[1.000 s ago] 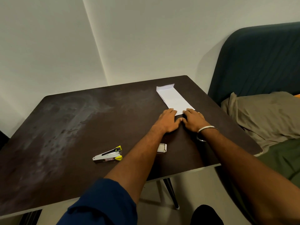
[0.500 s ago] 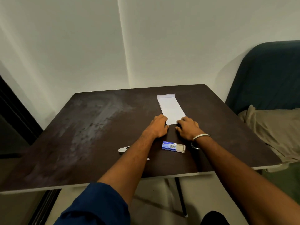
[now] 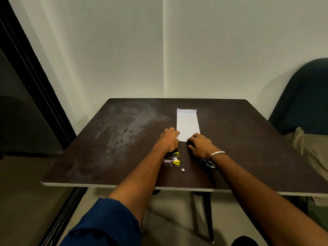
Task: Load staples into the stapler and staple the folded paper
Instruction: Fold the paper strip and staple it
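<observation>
A white folded paper (image 3: 187, 123) lies lengthwise on the dark table (image 3: 110, 142), its far end flap slightly raised. My left hand (image 3: 168, 139) rests with fingertips on the paper's near left corner. My right hand (image 3: 199, 145), with a metal bangle on the wrist, presses curled fingers on the near right corner. A silver and yellow stapler (image 3: 173, 158) lies just beside my left wrist, partly hidden by the forearm. The blue staple box (image 3: 204, 161) peeks out under my right wrist. A tiny white piece (image 3: 183, 169) sits near the stapler.
The table's near edge (image 3: 177, 189) runs under both forearms. A white wall stands right behind the table. A dark door frame (image 3: 35, 89) is at the left. A dark blue seat back (image 3: 305, 96) and a beige cloth (image 3: 312, 148) are at the right.
My head has swung, so the view moved to the left and lower. Both hands stay at the paper's near end. The stapler now shows beside my left wrist.
</observation>
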